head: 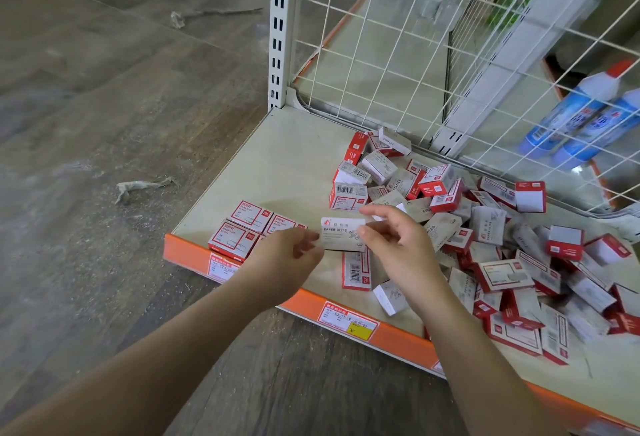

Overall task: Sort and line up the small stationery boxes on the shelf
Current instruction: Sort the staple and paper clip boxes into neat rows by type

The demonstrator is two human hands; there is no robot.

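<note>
Shop floor, grey wood-grain, two crumpled paper scraps lying on it; low cream shelf (277, 158) with orange front lip and price labels, white wire-grid back panel (398, 37) on a slotted upright. Blue bottles (581, 117) visible through the grid. All places below are given relative to the shelf's orange front lip (398, 335).

Item in hand: one paper-clip box (343, 233), held above the shelf just behind the lip. Pale grey-beige face, "PAPER CLIPS" printed on it, small red mark at the upper left corner, long side roughly level. Left hand (287, 255) meets its left end, though the finger contact is hidden behind the hand; right hand (391, 241) pinches its right end, thumb and fingers curled on it.

Sorted group: red-and-white boxes (242, 231), label up, lying flat and touching one another at the lip's left end.

Unsorted stock: loose pile (467, 227) of red-and-white and grey boxes, tumbled at all angles, spreading from the grid panel forward to the lip on the right.

Handling note (judgement): this box differs in colour from the laid group, so it likely wants its own row. Set it flat, print upward and reading the same way, one edge square to the lip, beside but distinct from the red set. Light card; grip by the ends, avoid crushing.
</note>
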